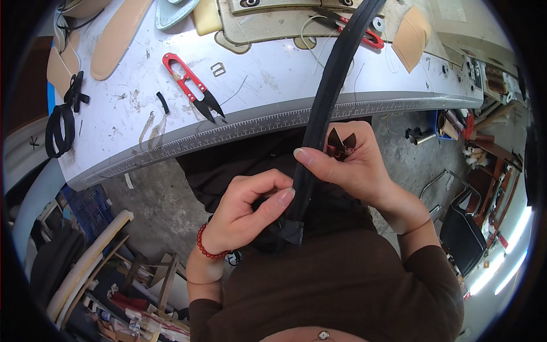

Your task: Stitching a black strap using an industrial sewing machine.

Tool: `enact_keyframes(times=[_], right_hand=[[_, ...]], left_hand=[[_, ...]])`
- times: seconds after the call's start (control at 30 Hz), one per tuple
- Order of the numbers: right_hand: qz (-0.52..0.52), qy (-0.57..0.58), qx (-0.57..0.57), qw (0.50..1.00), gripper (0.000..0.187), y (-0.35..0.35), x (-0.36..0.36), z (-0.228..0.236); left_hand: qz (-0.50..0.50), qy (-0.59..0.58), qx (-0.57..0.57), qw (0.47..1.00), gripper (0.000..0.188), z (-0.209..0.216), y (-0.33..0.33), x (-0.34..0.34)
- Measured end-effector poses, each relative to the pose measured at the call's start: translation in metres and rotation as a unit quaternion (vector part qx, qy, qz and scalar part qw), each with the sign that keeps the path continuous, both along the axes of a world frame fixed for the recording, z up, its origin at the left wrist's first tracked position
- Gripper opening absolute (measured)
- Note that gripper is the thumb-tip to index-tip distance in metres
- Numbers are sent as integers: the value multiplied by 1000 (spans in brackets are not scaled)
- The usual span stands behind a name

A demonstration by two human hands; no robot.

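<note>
A long black strap runs from my lap up over the table edge to the sewing machine bed. Near its lower, frayed-looking end my left hand, with a red bead bracelet at the wrist, pinches it between thumb and curled fingers. Higher up, my right hand presses its thumb on the same strap. Thread snips are tucked in that right palm, their dark blades pointing up and part of their red body hidden by the fingers.
On the white table lie red-handled thread snips, a metal buckle, a short black piece and tan insole-shaped pieces. A ruler strip follows the table edge. More red snips rest by the machine bed. A black chair stands right.
</note>
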State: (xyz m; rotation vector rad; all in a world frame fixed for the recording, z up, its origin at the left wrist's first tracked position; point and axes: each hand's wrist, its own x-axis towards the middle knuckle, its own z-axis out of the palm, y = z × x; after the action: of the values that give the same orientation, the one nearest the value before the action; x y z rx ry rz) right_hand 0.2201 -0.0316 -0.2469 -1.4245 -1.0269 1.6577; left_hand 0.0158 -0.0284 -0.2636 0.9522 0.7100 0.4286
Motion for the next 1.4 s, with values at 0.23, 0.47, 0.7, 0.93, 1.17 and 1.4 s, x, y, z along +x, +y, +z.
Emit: enact_keyframes(times=[0.23, 0.47, 0.7, 0.93, 1.17, 1.4], right_hand=[[0, 32, 0, 999, 30, -1, -2, 3], [54, -12, 21, 998, 32, 5, 0, 6], [60, -11, 26, 998, 32, 5, -2, 2], [49, -14, 22, 998, 33, 3, 0, 0], [50, -11, 15, 999, 33, 3, 2, -1], [30, 27, 33, 999, 23, 1, 1, -5]], left_hand=[[8, -29, 7, 1000, 7, 6, 3, 7], [-12, -20, 9, 1000, 3, 9, 10, 6], [-6, -9, 16, 1000, 3, 4, 7, 7], [-6, 24, 30, 999, 4, 6, 4, 7], [-3, 3, 40, 999, 6, 3, 6, 10], [21, 23, 62, 998, 8, 4, 3, 14]])
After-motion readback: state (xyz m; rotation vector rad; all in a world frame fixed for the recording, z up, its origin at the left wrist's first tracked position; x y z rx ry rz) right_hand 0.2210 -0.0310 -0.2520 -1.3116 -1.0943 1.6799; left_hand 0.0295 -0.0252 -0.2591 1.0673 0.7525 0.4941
